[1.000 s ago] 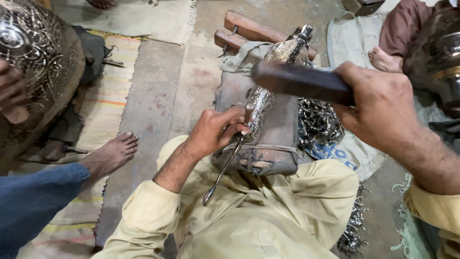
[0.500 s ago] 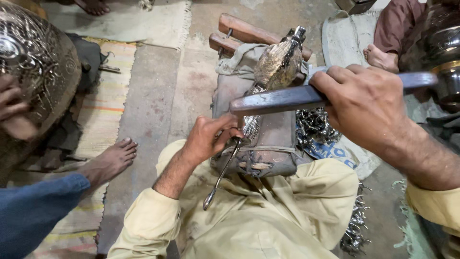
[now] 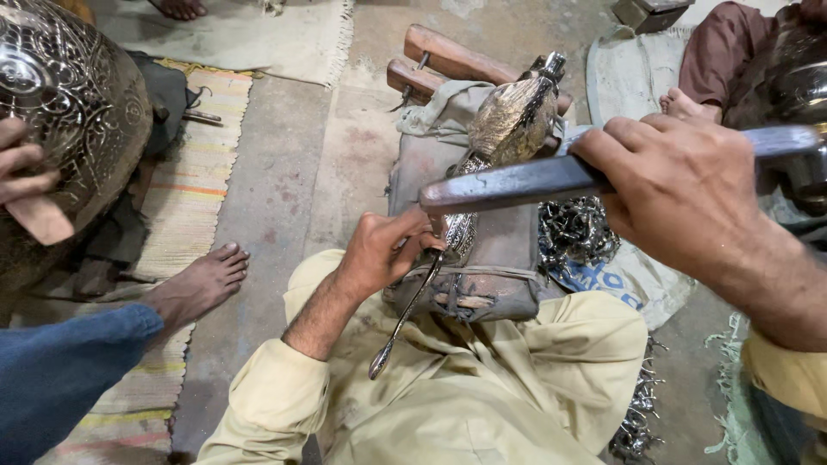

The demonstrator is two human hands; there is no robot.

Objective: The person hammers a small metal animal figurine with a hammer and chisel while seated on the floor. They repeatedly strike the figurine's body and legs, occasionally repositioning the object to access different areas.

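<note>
The ornate metal piece point(image 3: 504, 138) lies on a grey padded block point(image 3: 482, 250) across the lap. The left hand point(image 3: 388, 250) pinches a slim chisel point(image 3: 405, 314) against its lower end; the right hand point(image 3: 680, 189) clenches a hammer point(image 3: 517, 182) just above. Strike squarely, keeping the chisel steady.

A bare foot point(image 3: 200, 284) rests on the striped mat point(image 3: 185, 189) at the floor's left edge. An engraved metal vessel point(image 3: 73, 103) fills the top left corner; metal scraps point(image 3: 577, 232) lie right of centre.
</note>
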